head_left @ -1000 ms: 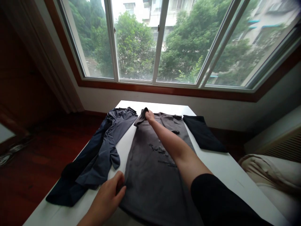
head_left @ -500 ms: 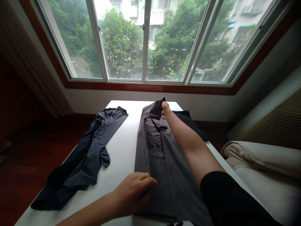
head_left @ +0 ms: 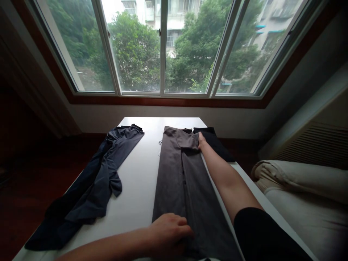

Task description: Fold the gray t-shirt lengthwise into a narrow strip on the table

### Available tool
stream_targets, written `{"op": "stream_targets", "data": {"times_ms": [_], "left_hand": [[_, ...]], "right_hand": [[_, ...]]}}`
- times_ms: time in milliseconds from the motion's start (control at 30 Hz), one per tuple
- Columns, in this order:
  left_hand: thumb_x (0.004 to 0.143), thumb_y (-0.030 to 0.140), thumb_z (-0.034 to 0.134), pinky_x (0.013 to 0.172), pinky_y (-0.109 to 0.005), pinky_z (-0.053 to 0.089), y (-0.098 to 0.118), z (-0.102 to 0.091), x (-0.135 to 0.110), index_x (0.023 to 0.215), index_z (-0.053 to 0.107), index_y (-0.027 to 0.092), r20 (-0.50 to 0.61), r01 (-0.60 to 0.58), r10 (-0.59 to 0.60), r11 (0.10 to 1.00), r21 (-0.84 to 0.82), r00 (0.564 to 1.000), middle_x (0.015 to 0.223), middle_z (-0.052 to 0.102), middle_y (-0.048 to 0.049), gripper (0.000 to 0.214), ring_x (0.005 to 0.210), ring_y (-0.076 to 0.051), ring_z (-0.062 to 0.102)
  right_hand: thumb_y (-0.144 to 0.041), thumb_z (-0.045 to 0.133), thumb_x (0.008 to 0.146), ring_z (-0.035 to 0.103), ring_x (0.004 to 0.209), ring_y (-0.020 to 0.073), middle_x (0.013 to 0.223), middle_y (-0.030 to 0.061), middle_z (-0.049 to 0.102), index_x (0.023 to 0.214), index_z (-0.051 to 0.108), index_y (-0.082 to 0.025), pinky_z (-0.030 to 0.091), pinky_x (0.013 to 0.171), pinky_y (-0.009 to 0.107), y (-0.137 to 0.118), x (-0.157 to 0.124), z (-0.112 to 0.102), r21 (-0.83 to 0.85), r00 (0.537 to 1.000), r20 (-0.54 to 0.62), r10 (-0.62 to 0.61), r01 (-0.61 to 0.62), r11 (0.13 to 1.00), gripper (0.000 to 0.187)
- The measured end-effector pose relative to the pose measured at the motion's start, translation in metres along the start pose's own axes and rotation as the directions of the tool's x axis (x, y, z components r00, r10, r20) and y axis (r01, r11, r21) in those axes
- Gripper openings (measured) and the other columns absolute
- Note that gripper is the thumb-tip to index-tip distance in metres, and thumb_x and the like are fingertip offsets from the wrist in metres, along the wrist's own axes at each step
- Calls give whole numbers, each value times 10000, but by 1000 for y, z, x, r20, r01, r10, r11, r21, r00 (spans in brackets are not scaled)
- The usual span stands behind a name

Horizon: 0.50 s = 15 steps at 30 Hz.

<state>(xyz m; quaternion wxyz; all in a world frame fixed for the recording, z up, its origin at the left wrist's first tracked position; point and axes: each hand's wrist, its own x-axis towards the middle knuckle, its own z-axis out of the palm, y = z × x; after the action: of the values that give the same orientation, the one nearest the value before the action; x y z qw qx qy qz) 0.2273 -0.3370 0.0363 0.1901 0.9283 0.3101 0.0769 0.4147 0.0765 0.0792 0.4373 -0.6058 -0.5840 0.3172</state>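
Observation:
A grey T-shirt (head_left: 179, 181) lies folded lengthwise into a long strip on the white table (head_left: 136, 188). My right hand (head_left: 201, 139) reaches to its far end and pinches the folded sleeve edge down against the shirt. My left hand (head_left: 170, 232) rests on the near hem, fingers curled and pressed onto the cloth.
A dark blue garment (head_left: 103, 174) lies rumpled along the table's left side and hangs over its edge. A black folded cloth (head_left: 214, 143) sits at the far right corner. A beige cushion (head_left: 301, 195) is to the right, and a wide window (head_left: 163, 47) is beyond the table.
My right hand has carried the shirt's left side and sleeve over to the right and laid it down. My left hand slid right along the near hem.

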Motion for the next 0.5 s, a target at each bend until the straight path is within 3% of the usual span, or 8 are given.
{"op": "stream_targets", "data": {"times_ms": [167, 300, 400, 500], "left_hand": [[906, 231, 609, 860, -281, 482, 4, -9, 2, 1122, 623, 264, -138, 30, -37, 998, -55, 990, 1055, 645, -15, 219, 948, -183, 642], [924, 213, 576, 851, -276, 468, 9, -10, 8, 1114, 620, 254, -239, 30, -52, 995, -93, 970, 1068, 640, -27, 200, 948, -177, 631], [922, 279, 605, 815, -297, 465, 10, -1, 14, 1136, 615, 255, -177, -37, 32, 999, -23, 984, 1044, 650, -23, 215, 920, -187, 640], [933, 354, 614, 765, -311, 456, 11, 8, 18, 1133, 619, 265, -69, -127, 130, 990, 59, 989, 1019, 657, -14, 218, 877, -190, 647]], "right_hand": [[-414, 666, 874, 704, 1005, 322, 992, 177, 746, 1159, 714, -92, 574, 870, 377, 20, -2, 4, -42, 1000, -15, 19, -20, 999, 433], [-323, 652, 850, 690, 1047, 301, 1053, 148, 750, 1185, 701, -112, 561, 900, 361, 12, 8, 0, -44, 999, -36, -25, 23, 999, 399], [-307, 591, 885, 674, 1087, 286, 1104, 140, 743, 1218, 681, -117, 550, 933, 360, 5, 16, -4, -63, 991, -83, -101, 96, 993, 394], [-273, 613, 861, 679, 1059, 290, 1072, 145, 749, 1174, 700, -109, 541, 947, 368, 2, 21, -5, -154, 988, -51, -145, 136, 979, 365]]}}
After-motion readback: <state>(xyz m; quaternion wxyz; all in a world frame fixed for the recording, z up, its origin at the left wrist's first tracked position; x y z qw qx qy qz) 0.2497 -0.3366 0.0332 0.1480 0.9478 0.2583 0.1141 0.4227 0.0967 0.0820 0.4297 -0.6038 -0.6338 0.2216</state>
